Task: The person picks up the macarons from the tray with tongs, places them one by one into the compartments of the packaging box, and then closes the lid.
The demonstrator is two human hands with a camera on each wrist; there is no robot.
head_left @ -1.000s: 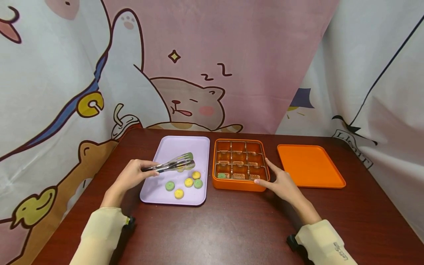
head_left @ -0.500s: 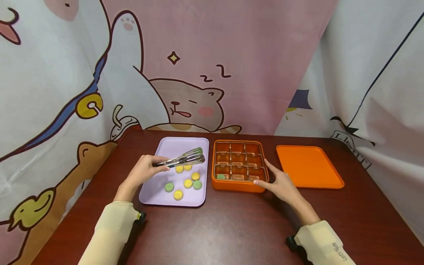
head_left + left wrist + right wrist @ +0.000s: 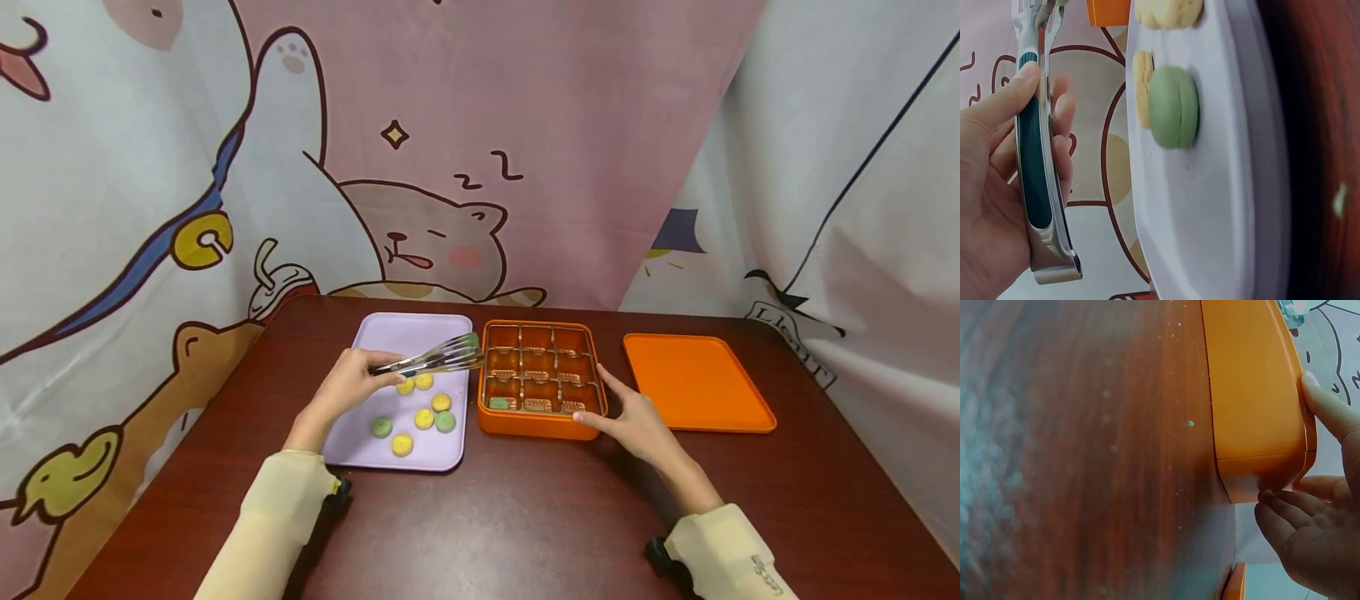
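Observation:
My left hand [image 3: 352,383] grips a pair of metal tongs [image 3: 1036,162] with teal handle inlays. A green macaron [image 3: 471,342] shows between the tong tips, above the tray's right edge and close to the box. Several yellow macarons [image 3: 402,444] and green macarons [image 3: 382,427] lie on the lilac tray [image 3: 345,446]. The orange box [image 3: 536,425] has a clear insert of small compartments; one green macaron [image 3: 498,403] sits in its front left compartment. My right hand [image 3: 637,421] holds the box's front right corner, thumb at the rim [image 3: 1310,434] and fingers along the side.
An orange lid-like tray [image 3: 697,383] lies flat to the right of the box. All stand on a dark reddish wooden table [image 3: 480,533]. A printed cartoon curtain [image 3: 570,167] hangs behind and beside the table.
My left hand has carried the tongs and green macaron rightward across the tray toward the box, uncovering two yellow macarons. My right hand stays at the box corner.

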